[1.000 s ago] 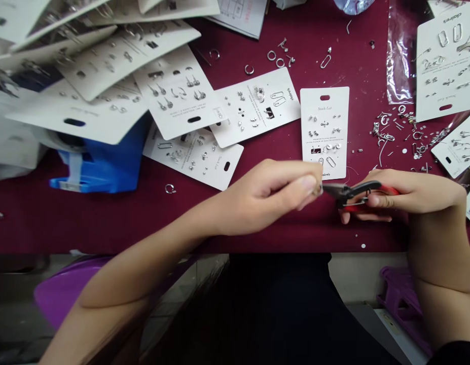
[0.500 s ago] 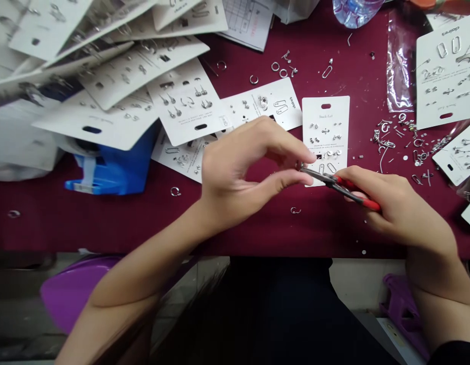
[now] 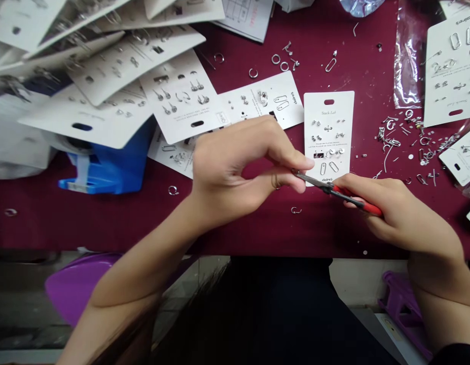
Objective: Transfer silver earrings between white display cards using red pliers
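Observation:
My left hand (image 3: 238, 165) is closed in a pinch, thumb and forefinger around a small metal jewellery piece mostly hidden by the fingers. A thin curved edge shows against the thumb. Red-handled pliers (image 3: 314, 181) reach in from the right, with their narrow jaws at those fingertips. My right hand (image 3: 398, 210) is wrapped round the handles. Just behind the pliers lies a white earring card (image 3: 329, 109) with several studs and oval links on it. A small open hoop (image 3: 296, 210) rests on the maroon cloth in front of the hands.
Several earring cards (image 3: 183, 101) pile up at the left over a blue tape dispenser (image 3: 124, 167). Loose metal bits (image 3: 390, 142) scatter at the right, near a clear plastic bag (image 3: 406, 61) and more cards (image 3: 443, 83). Rings (image 3: 276, 59) lie at the back.
My left hand has shifted slightly left and turned a little. The plier jaws have moved left with its fingertips. More of the card behind the pliers shows, including its lower print.

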A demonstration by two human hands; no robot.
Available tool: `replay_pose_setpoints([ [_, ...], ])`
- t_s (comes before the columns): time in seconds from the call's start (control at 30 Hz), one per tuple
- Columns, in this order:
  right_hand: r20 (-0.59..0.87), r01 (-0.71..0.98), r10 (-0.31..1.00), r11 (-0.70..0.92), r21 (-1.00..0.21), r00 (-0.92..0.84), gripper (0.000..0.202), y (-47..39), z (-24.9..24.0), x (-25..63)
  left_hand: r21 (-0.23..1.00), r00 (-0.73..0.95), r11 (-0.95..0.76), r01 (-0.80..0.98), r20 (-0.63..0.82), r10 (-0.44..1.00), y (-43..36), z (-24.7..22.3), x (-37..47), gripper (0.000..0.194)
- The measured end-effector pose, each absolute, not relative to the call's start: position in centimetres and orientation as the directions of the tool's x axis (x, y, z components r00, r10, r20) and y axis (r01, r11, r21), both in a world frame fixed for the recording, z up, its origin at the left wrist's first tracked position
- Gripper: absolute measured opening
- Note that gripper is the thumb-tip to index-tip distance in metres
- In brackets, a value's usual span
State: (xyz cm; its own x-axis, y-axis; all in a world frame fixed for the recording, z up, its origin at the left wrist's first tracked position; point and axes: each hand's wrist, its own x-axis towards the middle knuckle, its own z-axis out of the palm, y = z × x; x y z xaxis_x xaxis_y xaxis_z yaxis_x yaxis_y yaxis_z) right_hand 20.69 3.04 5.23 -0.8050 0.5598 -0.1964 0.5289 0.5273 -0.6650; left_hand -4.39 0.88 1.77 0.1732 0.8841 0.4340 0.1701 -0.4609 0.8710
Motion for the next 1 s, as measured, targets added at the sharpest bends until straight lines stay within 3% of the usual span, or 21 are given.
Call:
replay_pose_setpoints([
  [0.1,-0.211,0.529,0.559,0.5,-0.686,-0.802,0.02,3.4,5.3,20.6,0.914,0.169,-0.392,0.107,0.372,0.913,0.9,2.2,-4.4,0.013],
  [0.2,-0.205,0.545,0.58,0.504,-0.67,-0.789,0.017,3.4,5.3,20.6,0.989,0.234,-0.118,-0.093,0.136,0.963,1.1,2.4,-4.5,0.027],
  [0.27,-0.212,0.563,0.592,0.507,-0.653,-0.778,0.014,3.3,5.2,20.7,0.985,0.304,-0.002,-0.171,0.054,0.951,1.4,2.4,-4.5,0.03],
  [0.37,-0.218,0.569,0.593,0.504,-0.65,-0.775,0.015,3.1,5.2,20.9,0.991,0.366,-0.047,-0.126,0.091,0.926,1.5,2.0,-4.4,0.034],
  [0.57,-0.216,0.54,0.581,0.468,-0.699,-0.784,0.065,3.3,5.1,20.6,0.988,0.425,-0.067,-0.139,0.121,0.897,1.3,1.7,-4.3,0.039],
  [0.73,-0.21,0.555,0.583,0.511,-0.656,-0.785,0.056,3.0,5.0,20.5,0.973,0.455,-0.092,-0.214,0.182,0.872,1.3,1.7,-4.4,0.033],
  [0.87,-0.196,0.551,0.581,0.532,-0.644,-0.79,0.045,2.7,4.8,20.4,0.982,0.428,-0.118,-0.149,0.171,0.887,1.3,1.4,-4.5,0.036],
  [1.0,-0.191,0.54,0.581,0.517,-0.664,-0.791,0.048,2.5,4.8,20.2,0.983,0.421,-0.151,-0.102,0.18,0.889,1.4,1.1,-4.6,0.042],
])
